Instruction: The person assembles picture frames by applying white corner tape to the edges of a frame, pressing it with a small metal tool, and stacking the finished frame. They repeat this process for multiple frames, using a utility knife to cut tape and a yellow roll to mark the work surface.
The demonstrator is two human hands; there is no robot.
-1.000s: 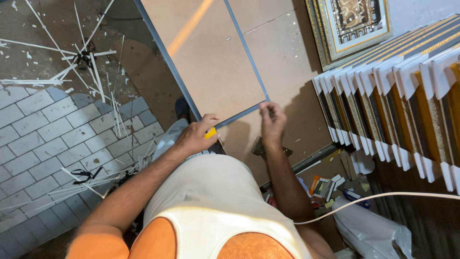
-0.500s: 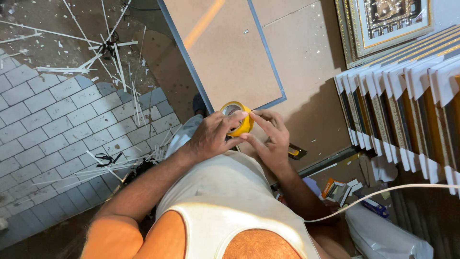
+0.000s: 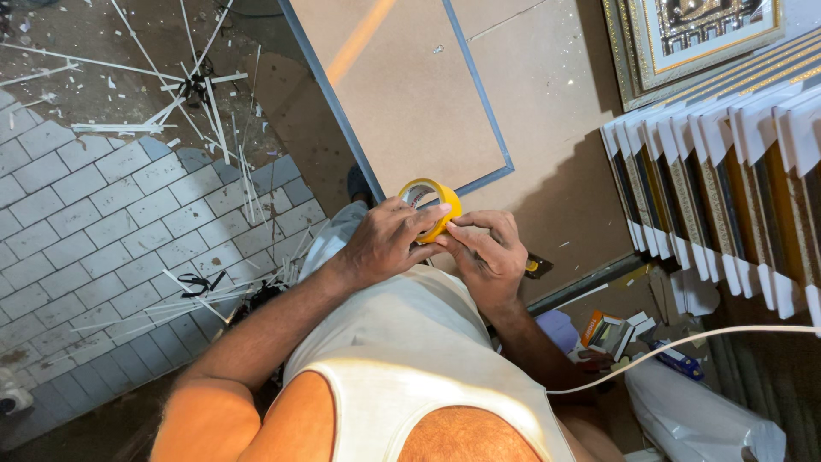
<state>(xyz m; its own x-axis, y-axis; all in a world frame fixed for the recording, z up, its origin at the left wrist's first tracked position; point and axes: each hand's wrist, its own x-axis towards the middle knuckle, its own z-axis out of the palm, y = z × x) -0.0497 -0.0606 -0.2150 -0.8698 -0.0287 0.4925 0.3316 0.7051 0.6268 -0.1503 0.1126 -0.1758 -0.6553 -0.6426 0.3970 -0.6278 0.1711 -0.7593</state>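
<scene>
Since a moment ago the yellow tape roll (image 3: 430, 205) has barely shifted; my left hand (image 3: 386, 242) still grips it on edge, over the near edge of the brown board (image 3: 402, 94), while my right hand (image 3: 489, 257) pinches its rim.

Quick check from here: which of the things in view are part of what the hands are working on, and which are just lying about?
In use:
- tape roll, yellow, held by left hand
- right hand, fingertips at the roll's edge
- board with blue edging, just beyond the hands

Lying about:
- white strips on the floor
- stacked frames
- small boxes
- white cable
</scene>
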